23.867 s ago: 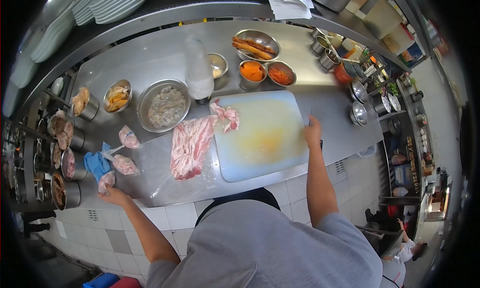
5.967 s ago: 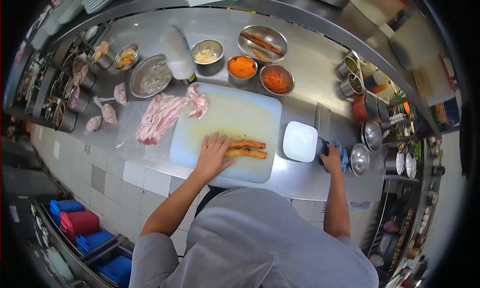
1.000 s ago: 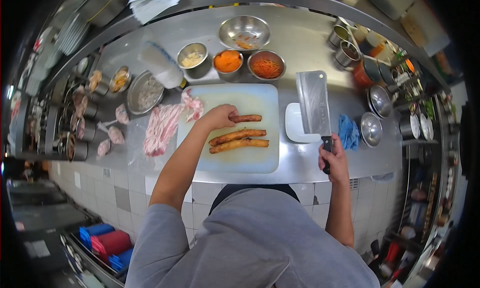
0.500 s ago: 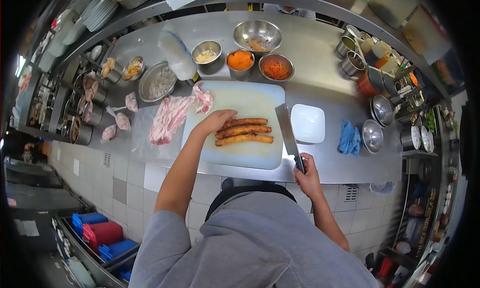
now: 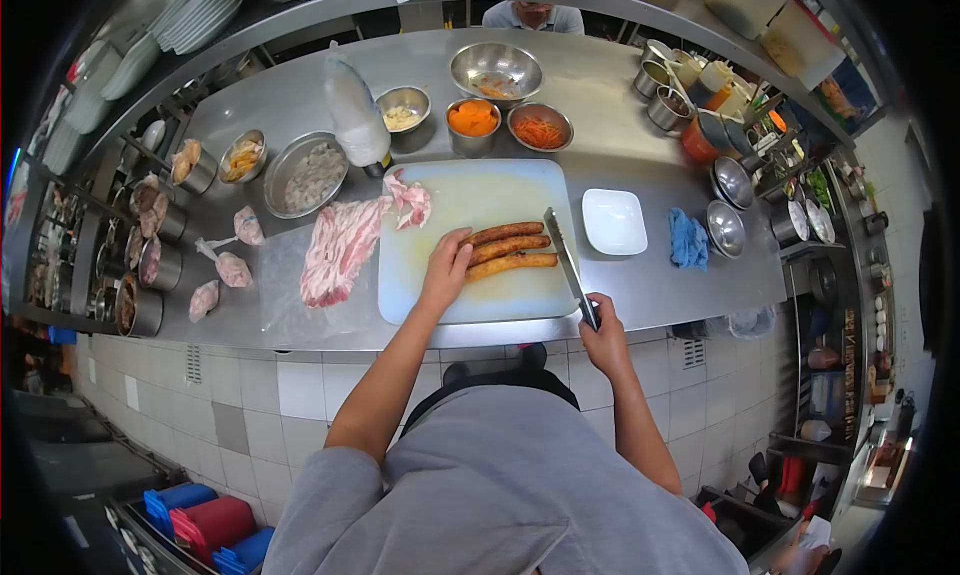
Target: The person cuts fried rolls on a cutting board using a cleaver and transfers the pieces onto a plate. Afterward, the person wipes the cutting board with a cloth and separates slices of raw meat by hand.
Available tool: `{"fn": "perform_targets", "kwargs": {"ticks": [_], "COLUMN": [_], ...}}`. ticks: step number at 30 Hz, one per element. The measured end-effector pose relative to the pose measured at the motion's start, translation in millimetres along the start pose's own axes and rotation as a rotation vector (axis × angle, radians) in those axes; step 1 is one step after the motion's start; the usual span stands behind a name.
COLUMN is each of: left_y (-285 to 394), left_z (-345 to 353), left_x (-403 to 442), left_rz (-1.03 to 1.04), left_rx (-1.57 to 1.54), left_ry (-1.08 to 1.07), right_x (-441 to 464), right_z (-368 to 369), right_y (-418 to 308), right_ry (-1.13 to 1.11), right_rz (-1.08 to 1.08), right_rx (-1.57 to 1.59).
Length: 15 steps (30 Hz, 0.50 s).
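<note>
Three long browned rolls (image 5: 508, 245) lie side by side on the white cutting board (image 5: 470, 300). My left hand (image 5: 447, 268) grips their left ends, its fingers curled over them. My right hand (image 5: 603, 333) is closed round the black handle of a cleaver (image 5: 565, 258). The blade stands nearly edge-on just past the rolls' right ends, above the board's right side. Whether it touches the board I cannot tell. A piece of raw sliced meat (image 5: 410, 201) lies on the board's upper left, and a larger sheet of raw meat (image 5: 342, 250) is spread on plastic beside it.
A white square dish (image 5: 614, 222) and a blue cloth (image 5: 688, 239) are right of the board. Behind it stand bowls of orange slices (image 5: 473, 118) and shredded carrot (image 5: 540, 128), and a plastic-wrapped bottle (image 5: 357, 115). A person (image 5: 533, 17) is across the table.
The cleaver has moved left and turned, its blade now nearly edge-on by the rolls' right ends. My left hand has closed over the left ends of the rolls. The view has shifted slightly.
</note>
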<state>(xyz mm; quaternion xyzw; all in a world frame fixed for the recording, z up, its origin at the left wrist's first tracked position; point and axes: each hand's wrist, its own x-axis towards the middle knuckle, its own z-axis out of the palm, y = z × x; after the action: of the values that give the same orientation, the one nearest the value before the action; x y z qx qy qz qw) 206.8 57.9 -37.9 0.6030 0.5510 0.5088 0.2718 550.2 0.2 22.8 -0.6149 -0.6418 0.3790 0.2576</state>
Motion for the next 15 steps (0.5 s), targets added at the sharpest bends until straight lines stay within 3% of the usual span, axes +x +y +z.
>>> {"fn": "perform_targets", "kwargs": {"ticks": [3,5,7,11,15], "left_y": [1,-2,9,29,36], "left_z": [-12,-22,-28,-22,1], "left_x": [4,10,11,11,10], "left_rz": [-0.021,0.009,0.032,0.107,0.137], "left_rx": [-0.056,0.056,0.133,0.445,0.512], "left_ry": [-0.034,-0.066,-0.134,-0.289,-0.296], "right_x": [-8,-18,-29,-30,-25], "right_z": [6,9,11,11,-1], "right_y": [1,9,3,-4,-12], "right_ry": [0.071,0.072,0.097,0.053,-0.055], "right_rz": [0.08,0.095,0.105,0.13,0.18], "right_rx": [0.134,0.17,0.397,0.466,0.397]}}
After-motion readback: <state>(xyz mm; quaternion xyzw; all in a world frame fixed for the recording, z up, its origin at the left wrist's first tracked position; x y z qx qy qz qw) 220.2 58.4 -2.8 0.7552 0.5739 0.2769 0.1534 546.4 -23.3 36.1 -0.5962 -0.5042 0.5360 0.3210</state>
